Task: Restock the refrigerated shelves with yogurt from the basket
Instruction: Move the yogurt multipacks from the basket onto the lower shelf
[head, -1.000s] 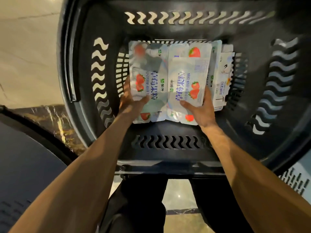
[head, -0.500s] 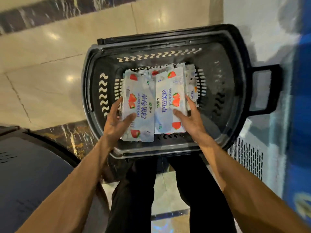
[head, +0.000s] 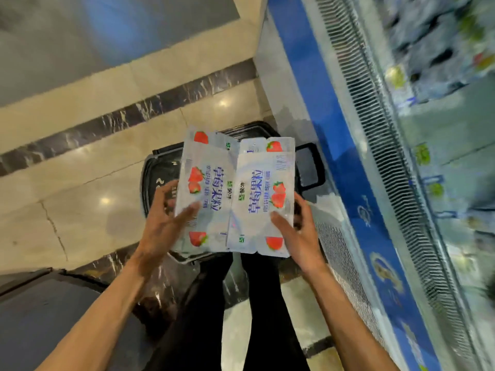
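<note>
Gripping one yogurt pack [head: 205,192] in the left hand [head: 160,223] and another [head: 263,196] in the right hand [head: 300,231] above the basket [head: 158,172], keep both level toward the shelves [head: 434,103].

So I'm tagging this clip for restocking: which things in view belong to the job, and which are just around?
Job:
left hand
right hand
left strawberry yogurt pack
right strawberry yogurt pack
black basket
refrigerated shelves

Just around:
tiled floor
dark rounded object at lower left
</note>
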